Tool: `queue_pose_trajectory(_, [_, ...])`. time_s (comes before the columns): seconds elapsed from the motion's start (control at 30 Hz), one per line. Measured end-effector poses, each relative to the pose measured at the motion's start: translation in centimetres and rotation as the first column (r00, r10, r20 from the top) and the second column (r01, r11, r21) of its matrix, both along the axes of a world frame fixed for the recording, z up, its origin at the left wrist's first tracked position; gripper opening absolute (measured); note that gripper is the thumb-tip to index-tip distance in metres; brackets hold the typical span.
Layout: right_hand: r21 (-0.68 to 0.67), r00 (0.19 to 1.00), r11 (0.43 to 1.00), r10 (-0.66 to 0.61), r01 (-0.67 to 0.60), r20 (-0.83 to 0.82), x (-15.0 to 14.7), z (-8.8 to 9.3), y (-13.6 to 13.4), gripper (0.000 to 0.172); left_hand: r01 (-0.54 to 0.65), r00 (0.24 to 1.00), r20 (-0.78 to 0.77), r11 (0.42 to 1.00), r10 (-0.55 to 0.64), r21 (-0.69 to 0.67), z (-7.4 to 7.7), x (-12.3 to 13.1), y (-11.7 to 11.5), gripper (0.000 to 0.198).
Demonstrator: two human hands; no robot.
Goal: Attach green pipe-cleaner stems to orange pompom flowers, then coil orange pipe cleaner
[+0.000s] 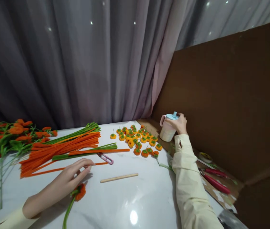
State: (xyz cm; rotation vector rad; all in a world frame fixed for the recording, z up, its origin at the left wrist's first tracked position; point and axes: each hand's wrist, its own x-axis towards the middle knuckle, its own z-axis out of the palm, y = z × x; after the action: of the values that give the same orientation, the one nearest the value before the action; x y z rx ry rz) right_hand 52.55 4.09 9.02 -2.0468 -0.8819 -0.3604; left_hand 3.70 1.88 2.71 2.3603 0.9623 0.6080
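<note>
My right hand point(181, 123) is wrapped round a pale cup point(167, 132) with a light blue lid and a pink handle, at the far right of the table. My left hand point(77, 173) hovers low over the table, its fingers loosely bent and apart, with nothing in them. Just below it lies an orange pipe-cleaner flower point(80, 192) on a green stem, partly hidden by the wrist. Beyond the fingers is a bundle of orange pipe cleaners point(63, 149). A thin wooden stick point(119, 178) rests to the right of my left hand.
Finished orange flowers point(15, 128) pile up at the left. Small yellow and orange pieces point(130, 143) with green tops cluster mid-table, near a pink clip point(106, 158). Red-handled pliers point(216, 183) and a tape roll point(204, 157) lie beside a tall cardboard wall point(221, 101).
</note>
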Motion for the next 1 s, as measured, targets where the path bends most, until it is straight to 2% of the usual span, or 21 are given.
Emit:
queue_pose_trajectory(0.1, [0.050, 1.000, 0.998, -0.024, 0.024, -0.012, 0.0, 0.5, -0.4, 0.072, 0.041, 0.999, 0.002, 0.995, -0.041, 0.091, 1.2, 1.1, 0.5, 0.028])
queue_pose_trajectory(0.17, [0.083, 1.000, 0.997, -0.011, 0.011, -0.001, -0.7, 2.1, -1.3, 0.073, 0.084, 0.996, 0.012, 0.986, -0.087, 0.142, 2.3, 1.9, 0.5, 0.027])
queue_pose_trajectory(0.23, [0.129, 0.999, 0.991, 0.025, -0.030, 0.041, -2.4, 4.5, -2.8, 0.075, 0.115, 0.992, 0.033, 0.976, -0.123, 0.186, 3.9, 2.8, 0.3, 0.026])
queue_pose_trajectory(0.33, [0.232, 0.960, 0.936, 0.229, -0.263, 0.164, -7.0, 8.2, -6.2, 0.074, 0.127, 0.987, 0.066, 0.968, -0.145, 0.217, 6.7, 4.1, -0.6, 0.027])
queue_pose_trajectory(0.43, [0.239, 0.874, 0.841, 0.458, -0.486, 0.164, -13.0, 10.4, -9.8, 0.074, 0.084, 0.987, 0.118, 0.979, -0.108, 0.185, 9.5, 5.2, -1.8, 0.042])
queue_pose_trajectory(0.47, [0.206, 0.805, 0.779, 0.575, -0.593, 0.143, -15.0, 10.6, -10.8, 0.074, 0.060, 0.985, 0.147, 0.982, -0.087, 0.179, 10.3, 5.4, -2.2, 0.049])
queue_pose_trajectory(0.5, [0.157, 0.702, 0.686, 0.705, -0.711, 0.098, -16.8, 10.6, -11.6, 0.077, 0.029, 0.979, 0.192, 0.985, -0.062, 0.170, 11.0, 5.5, -2.6, 0.053])
queue_pose_trajectory(0.57, [0.036, 0.432, 0.433, 0.901, -0.901, -0.030, -20.1, 10.2, -12.6, 0.084, 0.010, 0.968, 0.248, 0.996, -0.033, 0.094, 11.9, 5.0, -3.6, 0.049])
queue_pose_trajectory(0.6, [-0.006, 0.290, 0.291, 0.951, -0.957, -0.105, -21.4, 9.8, -12.8, 0.089, 0.036, 0.971, 0.237, 0.999, -0.038, 0.016, 12.1, 4.6, -4.2, 0.047])
queue_pose_trajectory(0.63, [-0.015, 0.178, 0.178, 0.972, -0.984, -0.156, -22.6, 9.4, -13.0, 0.093, 0.081, 0.975, 0.214, 0.993, -0.061, -0.085, 12.1, 3.9, -4.9, 0.046])
queue_pose_trajectory(0.7, [-0.002, 0.016, 0.016, 0.976, -1.000, -0.216, -24.3, 8.6, -13.1, 0.094, 0.147, 0.981, 0.168, 0.930, -0.094, -0.338, 11.6, 2.4, -6.4, 0.044])
queue_pose_trajectory(0.73, [-0.001, -0.028, -0.029, 0.975, -1.000, -0.222, -24.9, 8.3, -13.2, 0.093, 0.154, 0.978, 0.194, 0.888, -0.075, -0.434, 11.1, 1.6, -7.2, 0.047])
queue_pose_trajectory(0.8, [-0.025, -0.033, -0.039, 0.981, -0.999, -0.192, -25.8, 7.8, -13.5, 0.090, 0.195, 0.961, 0.275, 0.799, -0.039, -0.569, 10.1, 0.3, -8.6, 0.055])
queue_pose_trajectory(0.83, [-0.053, -0.013, -0.022, 0.988, -0.998, -0.155, -26.1, 7.6, -13.7, 0.088, 0.195, 0.947, 0.321, 0.788, 0.004, -0.584, 9.7, -0.2, -9.1, 0.055])
queue_pose_trajectory(0.93, [-0.157, 0.034, 0.032, 0.999, -0.987, -0.011, -26.6, 7.0, -14.6, 0.077, 0.161, 0.905, 0.413, 0.813, 0.105, -0.559, 9.3, -1.2, -10.0, 0.057])
queue_pose_trajectory(1.0, [-0.230, 0.073, 0.079, 0.997, -0.970, 0.033, -26.6, 6.6, -15.5, 0.069, 0.132, 0.908, 0.399, 0.818, 0.126, -0.560, 9.7, -1.6, -10.4, 0.056])
